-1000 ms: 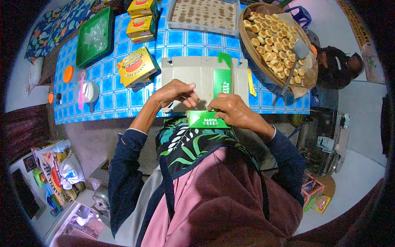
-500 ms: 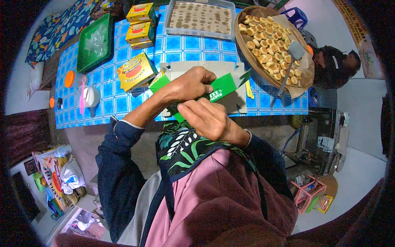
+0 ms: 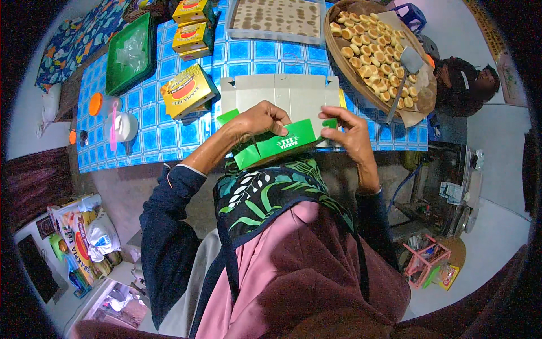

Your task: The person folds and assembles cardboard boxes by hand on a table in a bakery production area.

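A partly folded cardboard box (image 3: 302,134), green outside and plain grey inside, lies at the near table edge against my apron. Its green side wall faces me, and the large grey panel spreads away across the table. My left hand (image 3: 261,123) grips the top edge of that green wall, thumb in front and the other fingers bent over the inside. At the wall's right end, my right hand (image 3: 351,137) pinches a small green end flap between thumb and fingers. Another green flap stands up beside my left wrist.
A yellow box (image 3: 189,93) and a stack of yellow boxes (image 3: 192,37) stand left of centre. Farther left are a green tray (image 3: 131,53) and a white-lidded jar (image 3: 125,127). A round woven tray (image 3: 339,48) of small baked cakes holds a spatula (image 3: 410,61). A paper-lined plastic tray (image 3: 276,37) sits behind.
My right hand has moved right, from beside my left hand to the box's right end. The green wall has come nearer and tilted toward me, while my left hand keeps hold of it.
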### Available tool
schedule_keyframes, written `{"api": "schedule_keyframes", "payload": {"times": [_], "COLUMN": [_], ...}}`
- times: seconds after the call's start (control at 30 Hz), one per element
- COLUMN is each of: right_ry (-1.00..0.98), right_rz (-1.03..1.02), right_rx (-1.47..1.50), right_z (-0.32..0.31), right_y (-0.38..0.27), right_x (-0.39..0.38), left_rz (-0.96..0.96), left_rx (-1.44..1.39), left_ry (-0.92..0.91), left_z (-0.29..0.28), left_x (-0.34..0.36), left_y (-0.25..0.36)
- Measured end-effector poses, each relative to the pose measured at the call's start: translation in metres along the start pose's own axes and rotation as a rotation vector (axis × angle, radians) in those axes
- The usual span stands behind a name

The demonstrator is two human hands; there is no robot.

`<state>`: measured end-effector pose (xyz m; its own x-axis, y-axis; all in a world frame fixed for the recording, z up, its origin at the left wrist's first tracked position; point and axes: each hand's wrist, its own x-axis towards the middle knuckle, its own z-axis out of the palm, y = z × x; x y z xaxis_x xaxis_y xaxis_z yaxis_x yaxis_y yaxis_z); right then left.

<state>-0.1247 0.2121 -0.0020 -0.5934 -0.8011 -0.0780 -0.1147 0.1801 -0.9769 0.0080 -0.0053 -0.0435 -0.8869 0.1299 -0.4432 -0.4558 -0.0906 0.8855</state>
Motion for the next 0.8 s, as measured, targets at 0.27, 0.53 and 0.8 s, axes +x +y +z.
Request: {"api": "schedule_keyframes", "payload": {"times": [0.27, 0.53, 0.8], "right_ry": [-0.048, -0.197, -0.248], "right_rz": [0.031, -0.623, -0.73], "right_rx": [0.024, -0.518, -0.607], "right_z": [0.004, 0.031, 0.048], "right_y": [0.004, -0.014, 0.0], "right_x": [-0.007, -0.004, -0.01], "left_rz": [-0.06, -0.084, -0.083], "left_rx": [0.002, -0.112, -0.139], "left_ry": [-0.084, -0.115, -0.089], "left_z": [0.011, 0.018, 0.022], "left_x": [0.003, 0.002, 0.003], "left_y": [0.003, 0.001, -0.018]}}
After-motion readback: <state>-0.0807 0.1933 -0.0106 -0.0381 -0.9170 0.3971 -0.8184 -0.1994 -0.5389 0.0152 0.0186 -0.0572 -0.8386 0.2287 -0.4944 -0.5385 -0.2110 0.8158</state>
